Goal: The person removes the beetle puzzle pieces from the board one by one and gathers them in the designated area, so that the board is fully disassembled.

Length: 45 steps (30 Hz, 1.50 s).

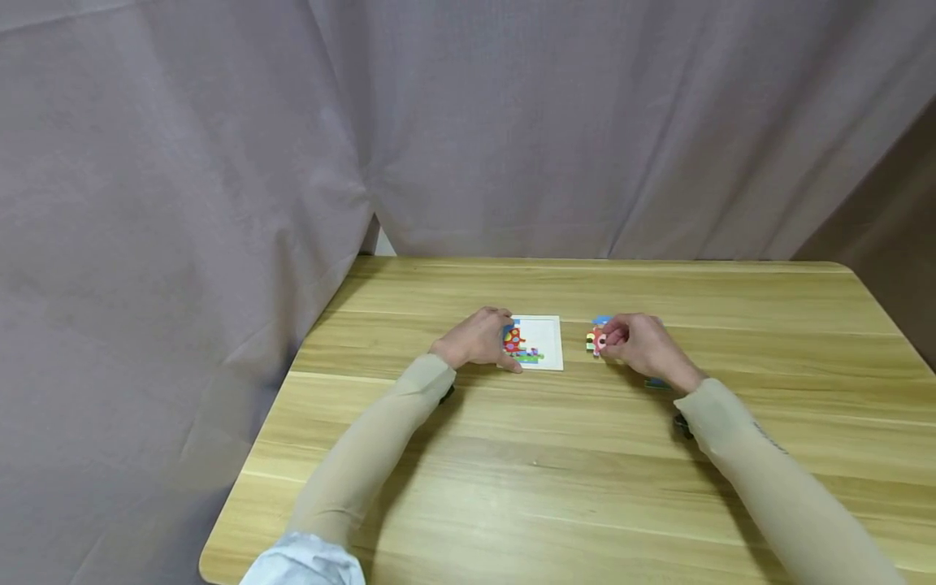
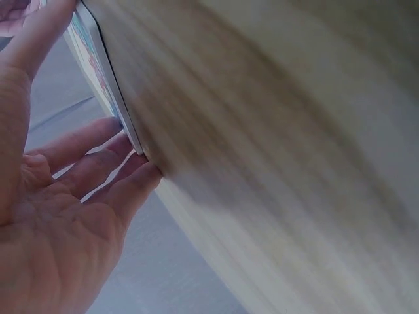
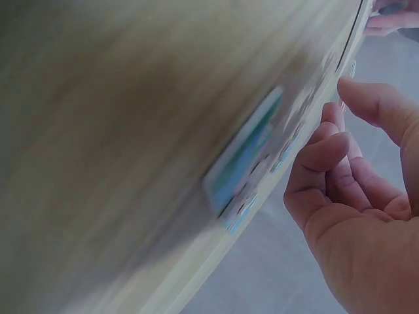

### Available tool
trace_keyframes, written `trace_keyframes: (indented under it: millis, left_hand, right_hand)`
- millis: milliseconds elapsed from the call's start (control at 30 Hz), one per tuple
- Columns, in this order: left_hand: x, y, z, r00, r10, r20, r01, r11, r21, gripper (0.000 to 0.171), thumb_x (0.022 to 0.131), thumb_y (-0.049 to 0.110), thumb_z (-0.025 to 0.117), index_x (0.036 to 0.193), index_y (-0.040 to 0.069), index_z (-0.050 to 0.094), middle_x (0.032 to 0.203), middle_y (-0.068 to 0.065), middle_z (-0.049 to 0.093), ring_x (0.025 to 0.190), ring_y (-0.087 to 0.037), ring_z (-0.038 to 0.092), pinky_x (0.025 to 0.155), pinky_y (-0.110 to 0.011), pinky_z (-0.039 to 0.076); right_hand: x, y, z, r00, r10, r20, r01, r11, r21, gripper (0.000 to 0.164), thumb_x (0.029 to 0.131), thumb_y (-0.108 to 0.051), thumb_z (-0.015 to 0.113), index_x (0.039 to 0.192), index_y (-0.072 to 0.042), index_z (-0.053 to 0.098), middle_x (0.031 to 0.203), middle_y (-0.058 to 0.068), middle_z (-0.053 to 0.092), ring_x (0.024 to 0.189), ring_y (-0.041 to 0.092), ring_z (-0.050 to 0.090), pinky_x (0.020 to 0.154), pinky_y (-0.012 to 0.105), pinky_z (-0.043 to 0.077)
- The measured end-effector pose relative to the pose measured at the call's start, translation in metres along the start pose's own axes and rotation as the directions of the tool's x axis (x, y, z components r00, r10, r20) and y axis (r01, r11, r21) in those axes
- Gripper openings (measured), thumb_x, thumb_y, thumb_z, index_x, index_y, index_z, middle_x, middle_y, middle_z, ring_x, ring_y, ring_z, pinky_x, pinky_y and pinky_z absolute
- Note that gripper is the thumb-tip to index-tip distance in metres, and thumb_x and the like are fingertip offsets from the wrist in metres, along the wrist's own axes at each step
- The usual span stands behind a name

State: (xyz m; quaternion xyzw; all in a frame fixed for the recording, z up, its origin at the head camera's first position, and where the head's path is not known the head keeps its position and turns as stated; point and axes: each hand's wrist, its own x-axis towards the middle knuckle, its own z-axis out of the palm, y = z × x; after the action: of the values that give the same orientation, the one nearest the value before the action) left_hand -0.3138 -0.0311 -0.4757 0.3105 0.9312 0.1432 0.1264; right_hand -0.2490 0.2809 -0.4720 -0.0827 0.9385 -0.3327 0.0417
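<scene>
A white-framed puzzle board [image 1: 547, 331] lies on the table, with red, blue and green pieces [image 1: 513, 341] fitted along its left and lower parts. My left hand [image 1: 477, 338] grips the board at its left side, thumb at the near edge and fingers at the far one. In the left wrist view, fingers touch the corner of the board [image 2: 122, 108]. To the right of the board, my right hand [image 1: 642, 348] pinches a red puzzle piece with an eye printed on it [image 1: 599, 341]. The fingertips partly cover this piece.
A blue puzzle piece [image 1: 602, 320] lies just beyond the right fingertips. Under the right wrist is a blue-green piece [image 1: 656, 383], which shows larger in the right wrist view, with other pieces behind it. The wooden table [image 1: 512, 471] meets a grey curtain [image 1: 512, 162] at the back.
</scene>
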Motion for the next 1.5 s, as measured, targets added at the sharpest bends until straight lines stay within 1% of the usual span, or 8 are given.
trace_keyframes:
  millis: [100,233,300,533,900,1067,1333,1500]
  left_hand:
    - [0.000,0.000,0.000,1.000,0.001,-0.002,-0.001,1.000,-0.003,0.091,0.081,0.050,0.096,0.152,0.004,0.062,0.168,-0.012,0.054,0.159,-0.033,0.048,0.132,-0.040,0.044]
    - [-0.001,0.001,-0.001,1.000,0.004,-0.004,-0.004,1.000,-0.001,0.091,0.081,0.050,0.096,0.152,0.004,0.062,0.167,-0.012,0.054,0.158,-0.034,0.048,0.132,-0.040,0.043]
    - [-0.001,0.001,-0.001,1.000,0.000,-0.004,0.000,1.000,-0.004,0.092,0.081,0.050,0.096,0.153,0.004,0.062,0.167,-0.012,0.054,0.159,-0.034,0.048,0.132,-0.040,0.043]
    - [0.000,0.001,0.000,1.000,-0.010,-0.003,0.010,1.000,-0.021,0.094,0.081,0.050,0.096,0.154,0.004,0.060,0.168,-0.011,0.053,0.160,-0.034,0.045,0.132,-0.042,0.043]
    - [0.000,0.002,0.000,1.000,-0.013,-0.008,0.013,1.000,-0.015,0.094,0.081,0.051,0.096,0.154,0.004,0.061,0.168,-0.011,0.053,0.160,-0.034,0.045,0.132,-0.042,0.044]
    - [-0.001,0.002,-0.001,1.000,-0.014,-0.007,0.014,1.000,-0.013,0.094,0.081,0.051,0.096,0.154,0.005,0.061,0.169,-0.011,0.052,0.160,-0.035,0.045,0.132,-0.042,0.044]
    - [0.000,0.001,0.000,1.000,-0.002,-0.008,0.002,1.000,-0.011,0.094,0.081,0.052,0.096,0.153,0.004,0.061,0.169,-0.012,0.052,0.160,-0.035,0.045,0.133,-0.042,0.042]
    - [0.000,0.001,0.000,1.000,-0.003,-0.004,0.003,1.000,-0.009,0.094,0.081,0.052,0.096,0.153,0.004,0.061,0.169,-0.012,0.052,0.161,-0.035,0.045,0.133,-0.042,0.042]
  right_hand:
    - [-0.002,0.005,-0.003,1.000,0.003,-0.004,-0.003,1.000,-0.015,0.021,0.091,-0.003,0.075,0.110,0.004,0.075,0.091,0.008,0.074,0.082,0.014,0.061,0.070,0.017,0.048]
    - [-0.004,0.009,-0.007,1.000,0.008,-0.001,-0.008,1.000,-0.028,0.018,0.091,-0.005,0.077,0.107,0.005,0.075,0.089,0.008,0.073,0.079,0.012,0.060,0.069,0.018,0.048]
    - [-0.004,0.011,-0.008,1.000,0.022,0.005,-0.022,0.999,-0.024,0.020,0.090,-0.005,0.078,0.107,0.006,0.074,0.088,0.007,0.073,0.079,0.012,0.060,0.068,0.018,0.048]
    - [-0.003,0.012,-0.012,0.998,0.058,0.029,-0.057,0.998,-0.037,0.022,0.086,-0.004,0.075,0.106,0.005,0.075,0.087,0.005,0.071,0.080,0.013,0.059,0.068,0.018,0.047]
    - [-0.001,0.011,-0.016,0.994,0.086,0.065,-0.084,0.996,-0.039,0.025,0.086,-0.007,0.076,0.108,0.005,0.076,0.089,0.007,0.072,0.080,0.013,0.060,0.067,0.019,0.047]
    - [-0.001,0.010,-0.018,0.990,0.106,0.089,-0.102,0.994,-0.040,0.026,0.088,-0.007,0.074,0.111,0.006,0.075,0.089,0.006,0.069,0.080,0.014,0.056,0.067,0.020,0.044]
    - [-0.001,0.008,-0.018,0.991,0.097,0.088,-0.093,0.994,-0.054,0.027,0.089,-0.008,0.076,0.112,0.006,0.075,0.091,0.007,0.070,0.081,0.015,0.057,0.069,0.021,0.046]
    - [-0.003,0.004,-0.016,0.996,0.073,0.055,-0.069,0.995,-0.077,0.025,0.089,-0.010,0.077,0.109,0.004,0.076,0.090,0.006,0.071,0.079,0.014,0.057,0.071,0.022,0.045]
